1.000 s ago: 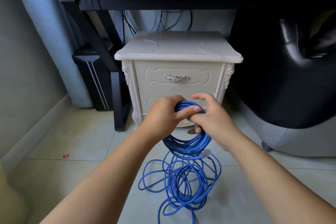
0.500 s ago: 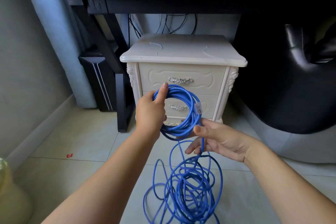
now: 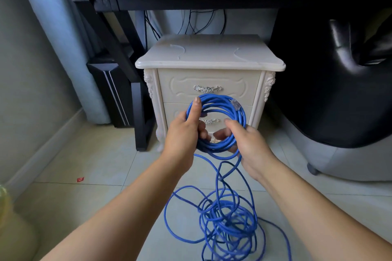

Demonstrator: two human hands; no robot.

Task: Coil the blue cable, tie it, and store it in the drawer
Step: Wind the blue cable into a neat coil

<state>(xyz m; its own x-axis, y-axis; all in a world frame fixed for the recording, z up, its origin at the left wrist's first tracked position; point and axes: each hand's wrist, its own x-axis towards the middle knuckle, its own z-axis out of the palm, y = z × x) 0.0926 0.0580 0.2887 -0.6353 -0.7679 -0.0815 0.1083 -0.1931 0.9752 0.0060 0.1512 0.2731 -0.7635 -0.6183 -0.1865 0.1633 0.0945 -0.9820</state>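
Both hands grip the blue cable [image 3: 220, 104] coil: left hand [image 3: 182, 133] closed on its left, right hand [image 3: 248, 144] on its right; coil hides lower drawer [image 3: 176, 112].

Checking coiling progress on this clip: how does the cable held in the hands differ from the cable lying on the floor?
The held coil is a neat round ring of stacked loops; the floor pile is loose and tangled. The held coil is off the ground, gripped by the left hand and right hand; the floor pile lies untouched on the tiles. A clear plug shows on the held coil only. Both are one blue cable.
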